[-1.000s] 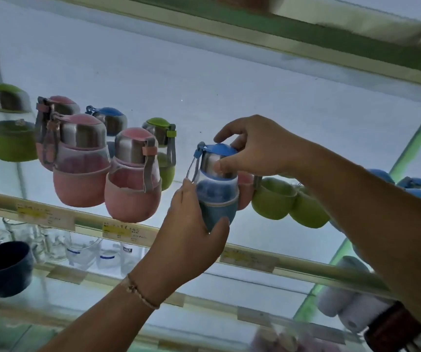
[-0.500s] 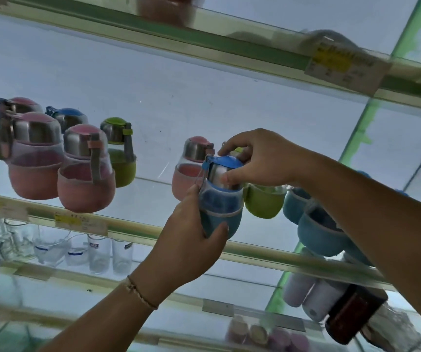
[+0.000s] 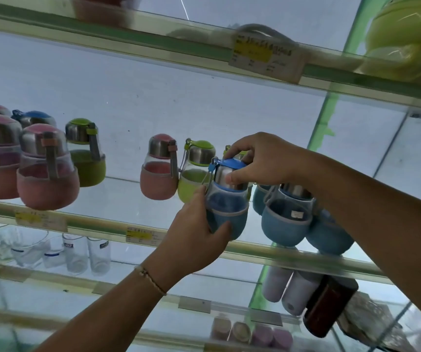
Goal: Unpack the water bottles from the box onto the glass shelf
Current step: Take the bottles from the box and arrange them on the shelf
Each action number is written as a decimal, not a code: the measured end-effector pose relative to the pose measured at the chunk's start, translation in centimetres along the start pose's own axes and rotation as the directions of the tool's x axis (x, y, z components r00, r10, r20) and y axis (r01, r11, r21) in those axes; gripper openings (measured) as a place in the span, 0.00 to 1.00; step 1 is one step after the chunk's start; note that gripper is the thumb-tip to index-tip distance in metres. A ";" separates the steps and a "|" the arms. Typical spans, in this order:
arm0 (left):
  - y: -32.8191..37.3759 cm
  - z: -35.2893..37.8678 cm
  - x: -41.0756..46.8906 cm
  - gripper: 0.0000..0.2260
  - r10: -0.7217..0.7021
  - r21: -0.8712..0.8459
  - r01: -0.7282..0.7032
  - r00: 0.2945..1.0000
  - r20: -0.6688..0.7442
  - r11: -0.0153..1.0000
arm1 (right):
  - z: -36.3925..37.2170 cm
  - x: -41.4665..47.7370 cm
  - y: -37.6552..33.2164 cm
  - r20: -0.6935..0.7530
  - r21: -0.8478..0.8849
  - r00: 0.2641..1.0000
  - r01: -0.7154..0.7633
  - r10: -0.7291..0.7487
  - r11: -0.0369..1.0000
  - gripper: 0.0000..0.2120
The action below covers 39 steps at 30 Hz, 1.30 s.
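While both hands held it, the blue bottle [image 3: 227,212] stood upright at the front edge of the glass shelf [image 3: 97,222]; whether its base touched the glass could not be told.

Left hand [image 3: 194,242]: wrapped round the blue sleeve from 7 o'clock, fingers curled under the base.

Right hand [image 3: 262,158]: gripped the steel cap from 1 o'clock, thumb on the steel, fingers over the blue lid.

Shelf stock, placed from the held bottle:
- Green bottle [image 3: 194,174] stood just beside it at 10 o'clock.
- Pink bottle [image 3: 158,171] stood next at 9 o'clock, close against the green.
- Blue bottles [image 3: 285,222] crowded in at 3 o'clock, partly hidden by the right forearm.
- Pink group [image 3: 44,174] stood well apart at 9 o'clock.

Price label [image 3: 141,235] was fixed to the shelf rim at 8 o'clock. Tumblers [image 3: 87,252], clear, stood on the shelf below, also at 8 o'clock.
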<state>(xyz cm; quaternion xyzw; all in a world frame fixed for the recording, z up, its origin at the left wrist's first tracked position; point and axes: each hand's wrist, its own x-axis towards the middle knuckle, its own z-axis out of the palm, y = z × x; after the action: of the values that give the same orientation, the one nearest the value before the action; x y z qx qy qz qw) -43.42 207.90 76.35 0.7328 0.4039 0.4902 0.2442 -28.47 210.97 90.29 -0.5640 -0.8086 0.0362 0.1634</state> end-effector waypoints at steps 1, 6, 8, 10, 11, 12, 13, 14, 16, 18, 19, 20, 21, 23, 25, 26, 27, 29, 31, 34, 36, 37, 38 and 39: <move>0.1 0.3 0.1 0.24 0.002 -0.006 -0.002 1.000 -0.001 1.000 | -0.2 -0.1 0.3 0.001 -0.008 1.000 0.001 -0.001 1.000 0.19; 0.7 1.6 0.5 0.23 0.003 -0.043 -0.004 1.000 -0.012 0.999 | -0.7 -0.7 1.5 0.005 -0.028 1.000 0.004 -0.004 1.000 0.19; 0.8 2.0 0.6 0.23 0.008 -0.045 -0.008 1.000 -0.009 0.999 | -0.8 -0.9 1.9 -0.002 -0.034 1.000 0.001 -0.001 0.999 0.19; 0.9 2.3 0.7 0.23 0.012 -0.052 -0.012 1.000 -0.005 0.999 | -0.9 -0.9 2.3 -0.005 -0.044 1.000 -0.008 0.008 0.999 0.19; 0.8 2.4 0.8 0.23 0.013 -0.054 -0.014 1.000 -0.004 0.998 | -1.0 -1.0 2.4 -0.005 -0.046 1.000 -0.013 0.013 0.999 0.18; 0.8 2.6 0.9 0.23 0.017 -0.057 -0.017 1.000 -0.005 0.998 | -1.1 -1.0 2.6 -0.006 -0.044 1.000 -0.015 0.015 0.999 0.18; 0.7 2.7 1.0 0.24 0.024 -0.057 -0.024 1.000 -0.009 0.998 | -1.1 -1.0 2.7 -0.008 -0.039 1.000 -0.017 0.016 0.999 0.18; 0.6 2.8 1.0 0.25 0.035 -0.059 -0.035 0.999 -0.013 0.998 | -1.1 -1.0 2.8 -0.010 -0.034 1.000 -0.018 0.018 0.999 0.18; 0.5 2.9 1.1 0.26 0.060 -0.066 -0.061 0.998 -0.018 0.996 | -1.2 -1.1 2.9 -0.003 -0.034 1.000 -0.026 0.026 0.999 0.18; 0.3 2.6 1.2 0.26 0.063 -0.075 -0.064 0.998 -0.011 0.995 | -1.4 -1.1 2.8 0.022 -0.039 0.999 -0.041 0.041 0.998 0.17; 0.2 2.4 1.2 0.26 0.049 -0.087 -0.049 0.999 -0.002 0.995 | -1.5 -1.0 2.7 0.037 -0.038 0.998 -0.051 0.053 0.998 0.17; -0.1 2.1 1.3 0.24 0.025 -0.113 -0.024 1.000 0.008 0.993 | -1.7 -0.9 2.6 0.052 -0.034 0.997 -0.062 0.063 0.998 0.18; -0.3 1.7 1.5 0.21 0.001 -0.136 0.001 1.000 0.011 0.991 | -1.9 -0.6 2.3 0.063 -0.024 0.995 -0.071 0.072 0.997 0.20; -1.0 0.7 1.9 0.14 -0.014 -0.131 0.011 1.000 -0.026 0.991 | -2.1 0.1 1.5 0.053 0.008 0.995 -0.082 0.081 0.997 0.25; -1.5 -0.6 2.4 0.10 0.001 -0.107 -0.010 0.997 -0.082 0.994 | -2.1 1.1 0.3 0.027 0.020 0.997 -0.073 0.073 0.997 0.26; -1.8 -1.2 2.8 0.09 0.005 -0.089 -0.014 0.995 -0.101 0.996 | -1.9 1.8 -0.4 0.017 0.015 0.998 -0.064 0.064 0.998 0.26; -2.1 -1.9 3.1 0.09 0.014 -0.059 -0.020 0.993 -0.116 0.998 | -1.6 2.5 -1.2 0.011 0.005 0.999 -0.052 0.052 0.999 0.26; -3.3 -3.4 3.6 0.10 0.040 0.075 -0.028 0.987 -0.158 0.997 | -0.9 4.1 -2.8 0.007 -0.028 0.999 -0.032 0.033 0.999 0.25; -4.8 -5.0 4.1 0.13 0.071 0.222 -0.023 0.974 -0.214 0.975 | 0.0 5.8 -4.2 0.009 -0.072 1.000 -0.017 0.018 0.997 0.26; -6.5 -7.4 4.4 0.15 0.077 0.312 0.006 0.964 -0.254 0.950 | 1.1 8.3 -5.8 0.018 -0.147 1.000 -0.012 0.014 0.989 0.26; -7.3 -8.8 4.6 0.17 0.043 0.337 0.047 0.966 -0.256 0.940 | 1.6 9.7 -6.3 0.023 -0.199 0.999 -0.032 0.038 0.980 0.27; -7.6 -9.4 4.6 0.17 0.042 0.346 0.049 0.967 -0.251 0.937 | 1.7 10.4 -6.3 0.026 -0.230 0.998 -0.047 0.054 0.972 0.28; -7.9 -9.7 4.6 0.16 0.052 0.358 0.036 0.971 -0.234 0.933 | 1.7 11.0 -6.2 0.030 -0.262 0.997 -0.064 0.075 0.963 0.29; -8.2 -9.9 4.6 0.14 0.073 0.367 0.010 0.975 -0.212 0.930 | 1.8 11.6 -6.0 0.040 -0.288 0.994 -0.085 0.101 0.954 0.31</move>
<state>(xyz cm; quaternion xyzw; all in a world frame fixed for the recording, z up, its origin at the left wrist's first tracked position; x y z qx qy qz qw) -54.49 215.86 76.55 0.7125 0.5010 0.4889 0.0488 -38.01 219.71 92.63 -0.6180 -0.7820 -0.0578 0.0564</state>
